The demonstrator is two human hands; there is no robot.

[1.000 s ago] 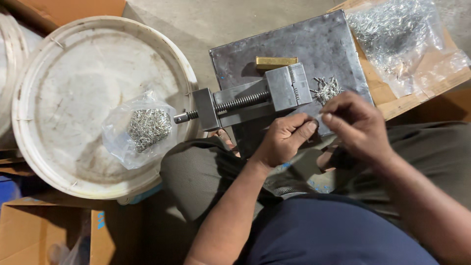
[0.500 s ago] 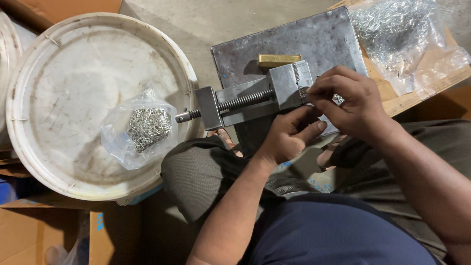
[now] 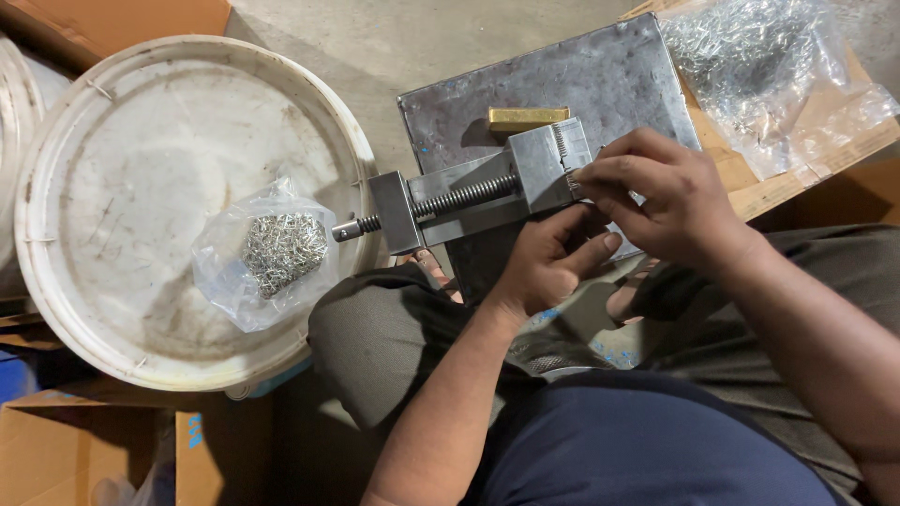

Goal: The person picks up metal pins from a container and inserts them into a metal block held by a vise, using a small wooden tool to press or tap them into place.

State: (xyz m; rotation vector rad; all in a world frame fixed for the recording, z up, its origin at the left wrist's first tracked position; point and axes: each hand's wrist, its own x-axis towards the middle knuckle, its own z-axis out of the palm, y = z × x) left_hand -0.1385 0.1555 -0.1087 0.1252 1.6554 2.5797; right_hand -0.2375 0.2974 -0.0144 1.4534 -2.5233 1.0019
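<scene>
Closest to me are my own lap and knees, dark shirt and grey-green trousers, with both forearms reaching out over them.

My left hand (image 3: 548,267) is curled loosely against the near side of the vise (image 3: 478,192), fingers bent and resting under its jaw block, thumb side up. It steadies the vise more than it grips it; I can't tell if anything small is tucked in the palm.

My right hand (image 3: 661,197) sits just above and to the right of the left one, fingers pinched together right at the vise's jaw end. The fingertips press on something tiny there, but it's hidden by the fingers, so I can't say what it is.

The vise itself is a small grey steel one lying on its side, its threaded screw running out to the left of my hands and ending in a knob just over the rim of the bucket lid (image 3: 122,122).

Right behind the hands is a steel plate (image 3: 600,80), with a brass block (image 3: 527,118) lying on it, touching the far side of the vise.

Left of the hands, well apart, the big white lid carries a clear bag (image 3: 267,253) of small metal bits.

Far right, past my right hand, a second bag (image 3: 750,66) of shiny metal pieces lies on cardboard (image 3: 797,173).
</scene>
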